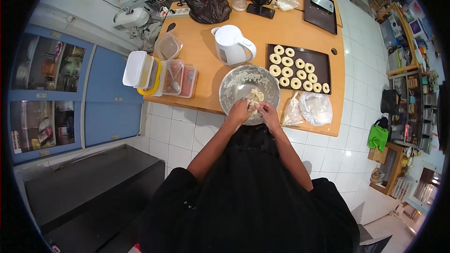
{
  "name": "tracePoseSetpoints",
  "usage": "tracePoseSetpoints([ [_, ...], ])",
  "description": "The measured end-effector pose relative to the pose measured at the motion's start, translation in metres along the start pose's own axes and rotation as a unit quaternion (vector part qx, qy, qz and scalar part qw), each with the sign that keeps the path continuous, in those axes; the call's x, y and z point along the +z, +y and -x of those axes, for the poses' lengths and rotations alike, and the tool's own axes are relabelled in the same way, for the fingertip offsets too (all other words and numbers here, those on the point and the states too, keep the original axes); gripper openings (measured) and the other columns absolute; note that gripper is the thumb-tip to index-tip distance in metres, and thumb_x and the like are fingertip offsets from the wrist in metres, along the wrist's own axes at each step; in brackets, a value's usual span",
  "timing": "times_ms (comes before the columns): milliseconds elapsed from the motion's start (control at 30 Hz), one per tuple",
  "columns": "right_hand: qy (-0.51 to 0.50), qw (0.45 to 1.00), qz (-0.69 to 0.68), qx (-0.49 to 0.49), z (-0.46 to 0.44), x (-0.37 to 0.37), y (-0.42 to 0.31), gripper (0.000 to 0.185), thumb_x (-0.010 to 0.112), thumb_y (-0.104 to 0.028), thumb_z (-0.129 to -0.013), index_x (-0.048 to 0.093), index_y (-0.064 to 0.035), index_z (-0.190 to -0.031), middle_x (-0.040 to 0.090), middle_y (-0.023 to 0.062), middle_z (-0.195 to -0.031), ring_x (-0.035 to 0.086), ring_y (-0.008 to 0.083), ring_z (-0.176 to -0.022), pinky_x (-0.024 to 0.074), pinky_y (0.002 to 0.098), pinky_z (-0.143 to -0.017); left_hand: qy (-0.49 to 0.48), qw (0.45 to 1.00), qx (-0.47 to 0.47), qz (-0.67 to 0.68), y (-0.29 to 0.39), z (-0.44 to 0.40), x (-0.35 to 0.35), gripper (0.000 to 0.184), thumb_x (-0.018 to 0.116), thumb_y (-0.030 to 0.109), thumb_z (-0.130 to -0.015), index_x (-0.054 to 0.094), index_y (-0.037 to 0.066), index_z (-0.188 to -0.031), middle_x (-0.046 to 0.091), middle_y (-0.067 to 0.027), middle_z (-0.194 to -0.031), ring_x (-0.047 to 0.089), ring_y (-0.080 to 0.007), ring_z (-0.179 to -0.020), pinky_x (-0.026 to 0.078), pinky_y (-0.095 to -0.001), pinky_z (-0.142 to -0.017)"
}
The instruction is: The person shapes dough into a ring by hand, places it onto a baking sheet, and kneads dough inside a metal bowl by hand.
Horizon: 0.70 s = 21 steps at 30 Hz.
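Both of my hands are over a large metal bowl whose inner wall is smeared with pale dough and flour. Between them is a small piece of dough. My left hand has its fingers closed on the left side of this piece. From the other side, my right hand pinches it with curled fingertips. More pale dough lies in the bowl just beyond my fingers. To the right of the bowl, a dark baking tray carries several ring-shaped dough pieces.
A white electric kettle stands right behind the bowl. Plastic containers crowd the table's left end. Plastic bags lie at the front right edge. Farther back are a black bag, a phone and another tray holding a scale.
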State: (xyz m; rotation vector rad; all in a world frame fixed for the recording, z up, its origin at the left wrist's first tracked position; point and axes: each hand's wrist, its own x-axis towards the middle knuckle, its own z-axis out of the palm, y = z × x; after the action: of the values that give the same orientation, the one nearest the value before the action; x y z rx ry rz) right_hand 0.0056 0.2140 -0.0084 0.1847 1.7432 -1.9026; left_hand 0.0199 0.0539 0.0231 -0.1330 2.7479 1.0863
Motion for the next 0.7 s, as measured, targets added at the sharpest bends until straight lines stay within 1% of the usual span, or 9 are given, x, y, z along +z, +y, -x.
tracePoseSetpoints([
  [100,-0.010,1.000,0.010,-0.010,-0.006,-0.006,0.002,0.031,0.067,-0.028,-0.089,0.065,-0.0011,-0.104,0.065,0.0012,-0.088,0.057,0.0078,-0.081,0.0444,0.0239,-0.073,0.018,0.999,-0.046,0.012,0.007,0.001,0.000,0.030,0.067,0.016,-0.082,0.060,-0.002,-0.105,0.062,-0.0233,-0.103,0.059,-0.0408,-0.098,0.046,-0.0449,-0.084],
  [200,-0.012,0.999,0.028,0.022,-0.009,-0.010,0.002,0.030,0.067,-0.026,-0.090,0.064,0.0001,-0.104,0.066,0.0026,-0.089,0.058,0.0084,-0.083,0.0446,0.0239,-0.074,0.041,0.998,0.003,0.050,0.004,0.003,0.004,0.029,0.067,0.015,-0.082,0.060,-0.001,-0.105,0.062,-0.0232,-0.101,0.060,-0.0400,-0.097,0.047,-0.0444,-0.083],
  [300,-0.029,0.999,0.019,0.001,-0.012,-0.014,0.005,0.028,0.066,-0.024,-0.091,0.064,0.0003,-0.104,0.066,0.0036,-0.091,0.059,0.0089,-0.084,0.0448,0.0241,-0.074,0.000,0.994,0.007,0.111,0.002,0.002,0.009,0.027,0.066,0.012,-0.082,0.060,-0.002,-0.104,0.063,-0.0227,-0.098,0.062,-0.0384,-0.093,0.048,-0.0427,-0.081],
  [400,-0.047,0.999,0.010,0.006,-0.015,-0.018,0.003,0.027,0.065,-0.024,-0.091,0.064,0.0001,-0.105,0.066,0.0037,-0.091,0.059,0.0091,-0.084,0.0450,0.0241,-0.075,0.042,0.997,-0.003,0.059,0.000,0.001,0.014,0.024,0.067,0.009,-0.080,0.061,-0.002,-0.101,0.063,-0.0218,-0.097,0.063,-0.0368,-0.090,0.049,-0.0408,-0.078],
  [500,-0.070,0.997,-0.006,0.016,-0.013,-0.021,-0.005,0.028,0.064,-0.024,-0.092,0.063,-0.0003,-0.106,0.066,0.0033,-0.091,0.059,0.0089,-0.083,0.0449,0.0239,-0.074,0.042,0.997,-0.021,0.066,0.000,-0.004,0.016,0.024,0.067,0.007,-0.080,0.061,-0.001,-0.101,0.063,-0.0212,-0.098,0.063,-0.0356,-0.090,0.049,-0.0396,-0.078],
  [600,-0.063,0.997,0.024,0.041,-0.013,-0.021,-0.013,0.027,0.064,-0.024,-0.092,0.063,-0.0009,-0.106,0.066,0.0023,-0.089,0.058,0.0085,-0.081,0.0444,0.0232,-0.072,0.027,0.994,-0.044,0.094,0.008,-0.005,0.017,0.030,0.066,0.007,-0.077,0.060,-0.002,-0.105,0.061,-0.0245,-0.103,0.059,-0.0423,-0.099,0.047,-0.0449,-0.085],
  [700,-0.055,0.997,0.019,0.053,-0.013,-0.021,-0.016,0.028,0.064,-0.026,-0.092,0.064,-0.0017,-0.106,0.065,0.0016,-0.088,0.057,0.0083,-0.079,0.0441,0.0231,-0.070,0.040,0.995,0.003,0.093,0.008,-0.006,0.019,0.024,0.066,0.008,-0.081,0.061,-0.001,-0.102,0.063,-0.0216,-0.098,0.063,-0.0352,-0.090,0.050,-0.0387,-0.080],
])
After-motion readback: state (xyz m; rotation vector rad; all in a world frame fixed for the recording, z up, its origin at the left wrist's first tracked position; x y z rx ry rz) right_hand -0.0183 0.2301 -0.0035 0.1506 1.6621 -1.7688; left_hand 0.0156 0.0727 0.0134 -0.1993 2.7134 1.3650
